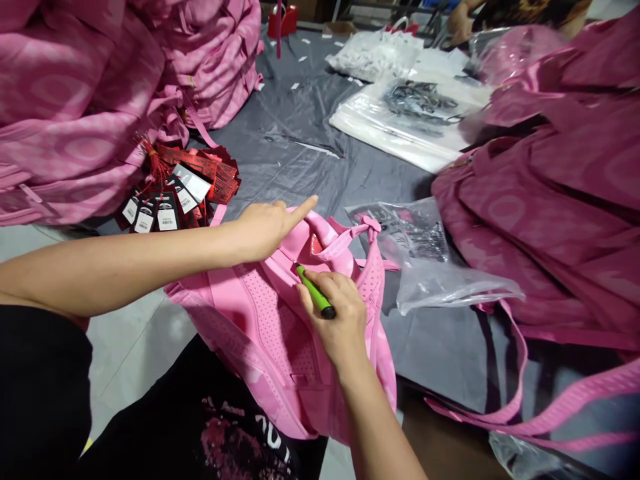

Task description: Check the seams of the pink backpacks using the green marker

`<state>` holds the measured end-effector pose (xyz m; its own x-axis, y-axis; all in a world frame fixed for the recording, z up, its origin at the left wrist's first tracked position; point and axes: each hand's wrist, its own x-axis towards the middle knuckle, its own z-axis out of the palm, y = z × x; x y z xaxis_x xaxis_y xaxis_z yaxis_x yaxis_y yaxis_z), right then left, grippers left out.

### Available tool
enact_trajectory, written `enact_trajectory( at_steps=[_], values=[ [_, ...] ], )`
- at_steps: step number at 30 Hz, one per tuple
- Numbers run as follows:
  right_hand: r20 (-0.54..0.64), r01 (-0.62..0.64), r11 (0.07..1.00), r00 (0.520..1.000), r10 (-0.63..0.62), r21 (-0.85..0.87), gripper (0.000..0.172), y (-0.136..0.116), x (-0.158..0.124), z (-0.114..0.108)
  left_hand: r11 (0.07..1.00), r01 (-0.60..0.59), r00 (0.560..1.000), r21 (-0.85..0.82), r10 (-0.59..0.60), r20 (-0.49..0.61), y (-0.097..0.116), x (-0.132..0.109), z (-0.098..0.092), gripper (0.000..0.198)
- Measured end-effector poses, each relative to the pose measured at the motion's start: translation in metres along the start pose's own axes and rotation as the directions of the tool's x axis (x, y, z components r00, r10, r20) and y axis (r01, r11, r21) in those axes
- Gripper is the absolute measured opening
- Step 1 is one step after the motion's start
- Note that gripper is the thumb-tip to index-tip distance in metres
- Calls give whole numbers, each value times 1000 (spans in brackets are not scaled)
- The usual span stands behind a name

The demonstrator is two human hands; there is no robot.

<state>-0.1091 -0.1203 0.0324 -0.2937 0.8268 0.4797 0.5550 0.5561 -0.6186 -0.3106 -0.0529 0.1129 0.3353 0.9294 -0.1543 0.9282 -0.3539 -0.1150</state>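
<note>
A pink backpack [280,327] lies over the table's near edge and my lap, its dotted padded back panel facing up. My left hand [263,230] is at its top, the index finger stretched out to the right and the other fingers curled against the fabric, partly hidden. My right hand [337,307] grips a slim green pen-like tool [314,292] with dark ends. Its tip points up and left, close to the seam below the top loop; I cannot tell whether it touches. A small red label [317,244] shows beside the loop.
Bunched red and black hang tags [185,187] lie left of the bag. Pink backpacks [75,113] pile at left, and more backpacks [550,233] at right. Clear plastic bags [425,267] and a stack of white bags [395,127] lie on the grey-covered table. Another person's hand [460,23] shows far right.
</note>
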Motion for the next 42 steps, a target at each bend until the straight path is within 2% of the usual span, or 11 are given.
enact_trajectory(
  at_steps=[5, 9, 14, 18, 21, 28, 35, 42],
  values=[
    [49, -49, 984, 998, 41, 173, 16, -4, 8, -2, 996, -95, 995, -1, 95, 31, -4, 6, -4, 85],
    [75, -52, 953, 997, 31, 300, 16, -3, 22, 10, 996, -88, 995, 16, 87, 52, -6, 13, -3, 84],
    [17, -54, 951, 999, 51, 303, 16, -1, 26, 23, 996, -92, 993, 3, 91, 75, -5, 12, -5, 85],
    [32, -63, 952, 998, 56, 301, 16, -4, 25, 21, 995, -98, 974, 7, 95, 204, -5, 14, -17, 94],
    [36, -81, 943, 997, 73, 324, 15, -5, 27, 21, 990, -143, 956, -18, 143, 255, -6, 18, -23, 98],
    [-8, -103, 970, 994, 107, 220, 14, -13, 25, 24, 986, -158, 958, -57, 167, 233, -11, 21, -17, 96],
    [-58, -150, 961, 984, 168, 231, 12, -20, 27, 27, 991, -127, 960, -52, 136, 246, -9, 21, -17, 95],
    [-52, -204, 951, 974, 222, 234, 13, -22, 25, 27, 990, -129, 959, -51, 138, 247, -9, 24, -15, 94]
  ],
)
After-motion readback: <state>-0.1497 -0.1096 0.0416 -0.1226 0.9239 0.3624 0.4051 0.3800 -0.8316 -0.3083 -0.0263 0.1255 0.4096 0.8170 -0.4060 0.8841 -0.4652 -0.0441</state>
